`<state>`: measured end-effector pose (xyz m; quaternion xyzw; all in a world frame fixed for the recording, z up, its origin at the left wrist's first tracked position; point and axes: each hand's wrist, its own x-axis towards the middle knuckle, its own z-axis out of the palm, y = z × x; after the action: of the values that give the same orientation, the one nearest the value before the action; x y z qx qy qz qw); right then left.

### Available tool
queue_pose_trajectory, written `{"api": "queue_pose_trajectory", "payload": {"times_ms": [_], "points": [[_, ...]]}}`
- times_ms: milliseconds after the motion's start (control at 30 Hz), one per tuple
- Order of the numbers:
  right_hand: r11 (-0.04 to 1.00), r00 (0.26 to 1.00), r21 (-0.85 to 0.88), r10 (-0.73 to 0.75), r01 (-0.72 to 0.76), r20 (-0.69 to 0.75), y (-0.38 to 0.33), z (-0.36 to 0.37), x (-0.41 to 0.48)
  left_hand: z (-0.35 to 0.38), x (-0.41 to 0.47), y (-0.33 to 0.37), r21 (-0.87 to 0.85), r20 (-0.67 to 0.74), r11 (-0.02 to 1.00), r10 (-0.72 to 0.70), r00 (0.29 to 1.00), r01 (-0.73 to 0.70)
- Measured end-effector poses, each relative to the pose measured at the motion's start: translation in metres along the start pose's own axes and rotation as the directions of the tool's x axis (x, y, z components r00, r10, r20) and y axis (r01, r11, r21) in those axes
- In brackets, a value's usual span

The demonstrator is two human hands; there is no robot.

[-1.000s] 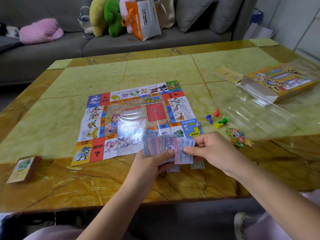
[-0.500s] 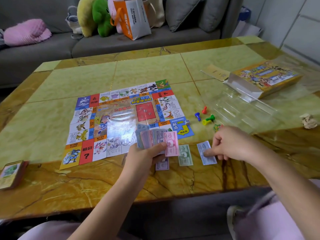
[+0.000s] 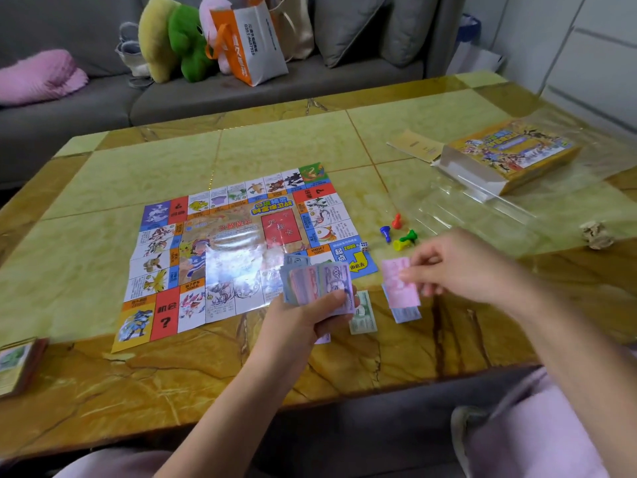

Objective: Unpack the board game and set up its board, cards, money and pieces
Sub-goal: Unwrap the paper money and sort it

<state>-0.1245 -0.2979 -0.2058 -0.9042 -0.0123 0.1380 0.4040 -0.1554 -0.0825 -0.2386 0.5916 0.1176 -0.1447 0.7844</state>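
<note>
Your left hand [image 3: 310, 313] grips a fan of notes [image 3: 319, 282] over the board's [image 3: 238, 236] 5 o'clock corner. Your right hand [image 3: 458, 267] pinches a pink note [image 3: 400, 284] above a blue note [image 3: 408, 313] on the desk [image 3: 379, 357], with a green note [image 3: 363, 315] at its 9 o'clock. Pawns [image 3: 401, 243] lie at 3 o'clock of the board, the box [image 3: 510, 157] at 2, the cards [image 3: 19, 365] at 8
</note>
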Motion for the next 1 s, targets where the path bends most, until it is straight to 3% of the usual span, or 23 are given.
{"api": "queue_pose_trajectory", "payload": {"times_ms": [167, 300, 400, 467, 533, 633, 867, 933, 1000], "points": [[0.929, 0.956, -0.271, 0.282, -0.252, 0.079, 0.029, -0.024, -0.002, 0.000, 0.000, 0.000, -0.039, 0.029, 0.998, -0.050, 0.998, 0.051], [0.893, 0.939, -0.326, 0.341, -0.311, 0.037, 0.025, -0.014, 0.000, 0.002, 0.002, -0.002, -0.014, 0.009, 0.997, -0.075, 0.997, 0.075], [0.828, 0.955, -0.488, 0.295, -0.275, -0.038, 0.018, -0.015, -0.005, 0.000, 0.003, -0.003, -0.014, 0.006, 0.996, -0.086, 0.996, 0.086], [0.841, 0.994, -0.528, 0.099, -0.113, -0.056, 0.014, -0.014, -0.007, -0.001, 0.003, -0.003, -0.007, 0.007, 0.996, -0.088, 0.996, 0.088], [0.900, 0.994, -0.424, -0.109, 0.104, 0.011, 0.007, -0.008, -0.009, -0.001, 0.002, -0.001, -0.003, 0.011, 0.995, -0.095, 0.995, 0.095], [0.889, 0.971, -0.390, -0.209, 0.240, 0.119, 0.005, 0.008, -0.005, -0.004, 0.004, 0.005, -0.026, 0.017, 0.996, -0.089, 0.996, 0.090], [0.951, 0.977, -0.233, -0.181, 0.204, 0.116, 0.008, 0.022, -0.001, -0.019, 0.004, 0.021, -0.101, -0.003, 0.994, -0.027, 1.000, 0.026], [0.971, 0.972, -0.047, -0.235, 0.235, 0.012, -0.004, 0.028, -0.003, -0.020, 0.001, 0.017, -0.086, 0.013, 0.995, -0.040, 0.999, 0.041], [0.953, 0.976, 0.215, -0.219, 0.214, -0.001, -0.021, 0.038, -0.002, -0.021, -0.001, 0.013, -0.048, 0.030, 0.998, -0.041, 0.999, 0.042]]}}
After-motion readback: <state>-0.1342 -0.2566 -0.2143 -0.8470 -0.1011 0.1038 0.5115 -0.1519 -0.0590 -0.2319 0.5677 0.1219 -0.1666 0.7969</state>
